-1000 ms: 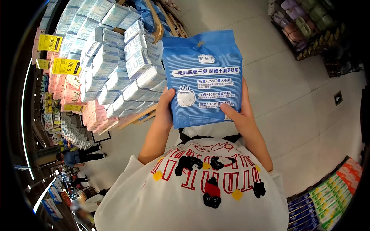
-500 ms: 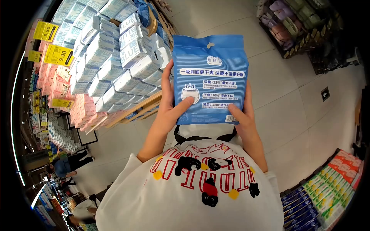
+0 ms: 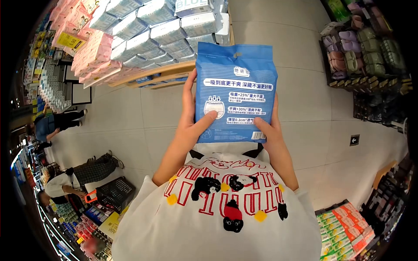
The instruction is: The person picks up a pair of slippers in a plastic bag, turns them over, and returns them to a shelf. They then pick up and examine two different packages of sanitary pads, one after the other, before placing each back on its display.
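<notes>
A blue plastic pack of sanitary pants (image 3: 237, 93) is held upright in front of my chest. White Chinese text, a small drawing of absorbent pants and a barcode face me. My left hand (image 3: 191, 119) grips its left side, thumb pressed on the front near the drawing. On the opposite side, my right hand (image 3: 271, 128) holds the lower right edge with its thumb on the front above the barcode. Most of the other fingers are hidden behind the pack.
Stacked white-and-blue tissue packs (image 3: 167, 32) and pink packs (image 3: 93, 54) fill a wooden display ahead to the left. A slipper rack (image 3: 361, 50) stands at upper right. Boxed goods (image 3: 346, 228) are at lower right. Two people are at left, one beside a black basket (image 3: 115, 193).
My view has turned to the right. The tissue display shifts toward the top, and a second person with a basket shows more fully at left. Both hands keep the same grip on the pack.
</notes>
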Demonstrator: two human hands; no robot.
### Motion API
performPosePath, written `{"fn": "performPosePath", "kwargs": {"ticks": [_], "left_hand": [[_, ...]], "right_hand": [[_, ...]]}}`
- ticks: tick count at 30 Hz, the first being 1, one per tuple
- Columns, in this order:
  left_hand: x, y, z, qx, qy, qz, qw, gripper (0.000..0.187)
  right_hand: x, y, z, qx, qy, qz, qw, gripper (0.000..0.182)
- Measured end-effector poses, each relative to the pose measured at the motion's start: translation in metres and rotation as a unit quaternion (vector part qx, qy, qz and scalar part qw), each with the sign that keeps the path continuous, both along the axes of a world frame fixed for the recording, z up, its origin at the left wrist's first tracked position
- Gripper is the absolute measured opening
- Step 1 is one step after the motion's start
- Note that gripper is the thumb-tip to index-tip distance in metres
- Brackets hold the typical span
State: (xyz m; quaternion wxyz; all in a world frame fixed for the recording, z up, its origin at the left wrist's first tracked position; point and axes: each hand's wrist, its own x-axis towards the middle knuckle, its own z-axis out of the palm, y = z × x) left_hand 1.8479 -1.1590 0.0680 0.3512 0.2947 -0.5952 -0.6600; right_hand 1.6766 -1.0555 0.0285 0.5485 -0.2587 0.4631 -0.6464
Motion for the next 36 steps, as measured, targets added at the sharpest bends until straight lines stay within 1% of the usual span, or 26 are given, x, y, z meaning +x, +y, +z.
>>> {"fn": "performPosePath", "kwargs": {"ticks": [5, 13, 17, 18, 22, 26, 28, 29, 30, 32, 36], "left_hand": [[0.026, 0.02, -0.003, 0.035, 0.026, 0.012, 0.999, 0.082], [0.052, 0.035, -0.007, 0.026, 0.034, 0.017, 0.999, 0.084], [0.056, 0.035, -0.003, 0.047, 0.034, 0.02, 0.998, 0.085], [0.053, 0.032, -0.008, 0.046, 0.037, 0.021, 0.998, 0.086], [0.049, 0.019, -0.008, 0.05, 0.017, 0.03, 0.998, 0.087], [0.044, 0.002, -0.002, 0.048, -0.005, 0.042, 0.998, 0.088], [0.042, -0.009, 0.009, 0.032, 0.01, 0.042, 0.999, 0.089], [0.042, -0.016, 0.012, 0.02, -0.008, 0.037, 0.999, 0.09], [0.039, -0.024, 0.013, 0.014, -0.01, 0.038, 0.999, 0.09], [0.033, -0.036, 0.013, 0.047, -0.014, 0.051, 0.997, 0.09], [0.025, -0.066, 0.013, 0.027, -0.052, 0.052, 0.997, 0.09]], "right_hand": [[0.024, 0.015, 0.001, 0.025, -0.006, 0.02, 0.999, 0.085], [0.047, 0.028, 0.008, 0.028, -0.013, 0.024, 0.999, 0.085], [0.057, 0.028, 0.006, 0.028, -0.025, 0.003, 0.999, 0.086], [0.052, 0.026, 0.003, 0.009, -0.013, 0.0, 1.0, 0.086], [0.045, 0.009, 0.006, 0.008, -0.001, 0.013, 1.0, 0.087], [0.039, -0.014, 0.003, 0.056, -0.054, 0.015, 0.997, 0.083], [0.034, -0.03, 0.006, 0.055, -0.085, 0.045, 0.994, 0.08], [0.032, -0.037, 0.002, 0.035, -0.06, 0.052, 0.996, 0.079], [0.03, -0.046, 0.002, 0.03, -0.062, 0.053, 0.996, 0.079], [0.03, -0.058, -0.001, 0.025, -0.022, 0.045, 0.998, 0.078], [0.02, -0.088, -0.001, 0.021, -0.062, 0.055, 0.996, 0.081]]}}
